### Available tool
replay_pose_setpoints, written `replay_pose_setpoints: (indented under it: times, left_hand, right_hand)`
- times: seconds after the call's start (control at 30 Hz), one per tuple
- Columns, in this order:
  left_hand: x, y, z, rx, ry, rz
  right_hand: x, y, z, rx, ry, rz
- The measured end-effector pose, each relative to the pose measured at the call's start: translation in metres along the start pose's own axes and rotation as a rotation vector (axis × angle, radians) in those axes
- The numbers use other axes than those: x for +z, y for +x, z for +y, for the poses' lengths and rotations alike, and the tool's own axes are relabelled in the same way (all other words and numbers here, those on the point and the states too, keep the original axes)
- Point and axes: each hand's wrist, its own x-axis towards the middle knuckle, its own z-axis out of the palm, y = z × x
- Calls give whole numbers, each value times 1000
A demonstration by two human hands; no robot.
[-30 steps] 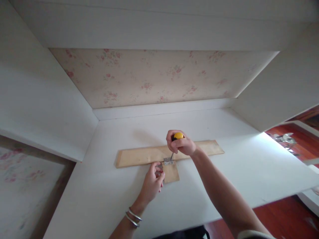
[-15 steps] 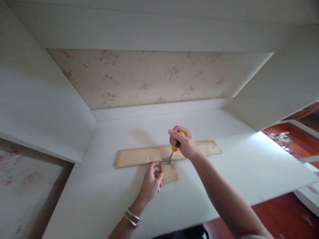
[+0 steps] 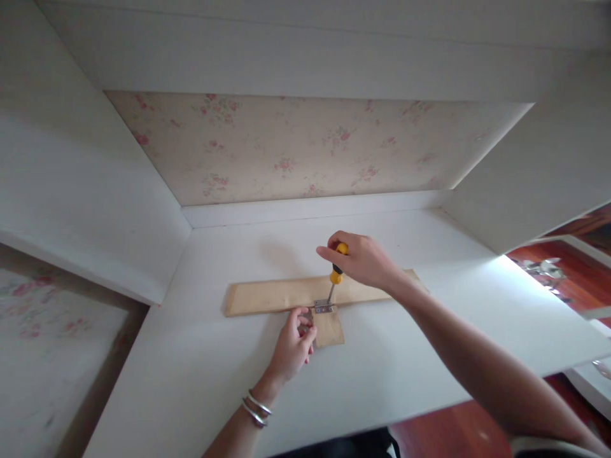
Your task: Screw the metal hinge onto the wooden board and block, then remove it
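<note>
Since the earlier frames the right hand (image 3: 365, 259) had loosened on the yellow-and-black-handled screwdriver (image 3: 335, 275): a full fist before, it now pinched the handle top between thumb and fingers, the rest spread, and the handle showed more. The left hand (image 3: 292, 346) had barely shifted.

Seen from the head camera, the screwdriver stood nearly upright, leaning slightly right, its tip down on the small silver metal hinge (image 3: 323, 308). That hinge bridged the long pale wooden strip (image 3: 267, 296) and the small square wooden block (image 3: 329, 329) just in front of it, all lying on the white shelf surface (image 3: 214, 381) before the floral wallpapered back panel (image 3: 296, 149). The left hand, silver bangles (image 3: 255, 410) at the wrist, curled closed against the block's left edge, fingertips touching beside the hinge, bracing it.

To my eye the turning would go best with the shaft held square over the screw, pressed down, the block kept from sliding; whether the tip sat in a screw head was too small to tell
</note>
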Motion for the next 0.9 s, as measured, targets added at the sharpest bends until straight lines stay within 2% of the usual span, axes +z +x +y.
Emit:
replay_pose_setpoints:
  times: [0.1,0.17,0.4,0.47,0.63,0.7,0.8,0.87,0.9]
  left_hand:
    - [0,0,0,10,-4,2]
    - [0,0,-1,14,-11,5]
    - [-1,-2,4,10,-23,-4]
    - [-1,-3,4,8,-29,-9]
    - [-2,-2,4,11,-41,-15]
    - [-3,-2,3,10,-40,-19]
    - [-3,-1,2,11,-38,-23]
    - [-3,-1,2,13,-42,-23]
    - [-3,0,2,12,-43,-24]
  right_hand:
    - [-21,7,0,-3,-432,-157]
    - [-32,11,-3,-38,-567,-265]
    - [-51,20,-19,-254,-480,-676]
    - [-52,23,-22,-291,-487,-693]
    - [-47,29,-31,-136,-601,-731]
    - [-46,29,-32,-209,-617,-741]
    - [-46,27,-30,-392,-588,-712]
    - [-45,27,-28,-417,-549,-684]
    - [-44,27,-27,-386,-544,-661]
